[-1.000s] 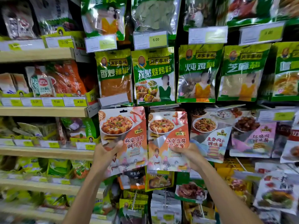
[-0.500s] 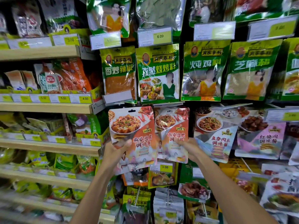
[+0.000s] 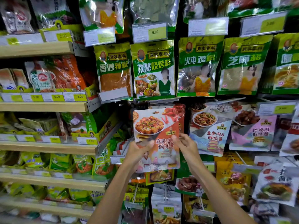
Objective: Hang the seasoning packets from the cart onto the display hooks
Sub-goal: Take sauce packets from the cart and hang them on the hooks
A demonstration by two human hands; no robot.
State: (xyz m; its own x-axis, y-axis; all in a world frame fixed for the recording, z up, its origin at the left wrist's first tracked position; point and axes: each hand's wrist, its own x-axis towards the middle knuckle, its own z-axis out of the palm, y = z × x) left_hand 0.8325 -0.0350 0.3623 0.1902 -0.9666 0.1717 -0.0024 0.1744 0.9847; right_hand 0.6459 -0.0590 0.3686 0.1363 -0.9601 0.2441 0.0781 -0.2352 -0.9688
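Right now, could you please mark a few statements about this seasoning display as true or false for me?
1. The left hand and right hand both hold one mapo tofu seasoning packet. True.
2. That packet is held below the green cumin barbecue seasoning packet. True.
3. The price tag above the cumin barbecue seasoning packet reads 9.00. False: it reads 6.00.
4. The wooden shelves stand to the right of the hands. False: they are to the left.
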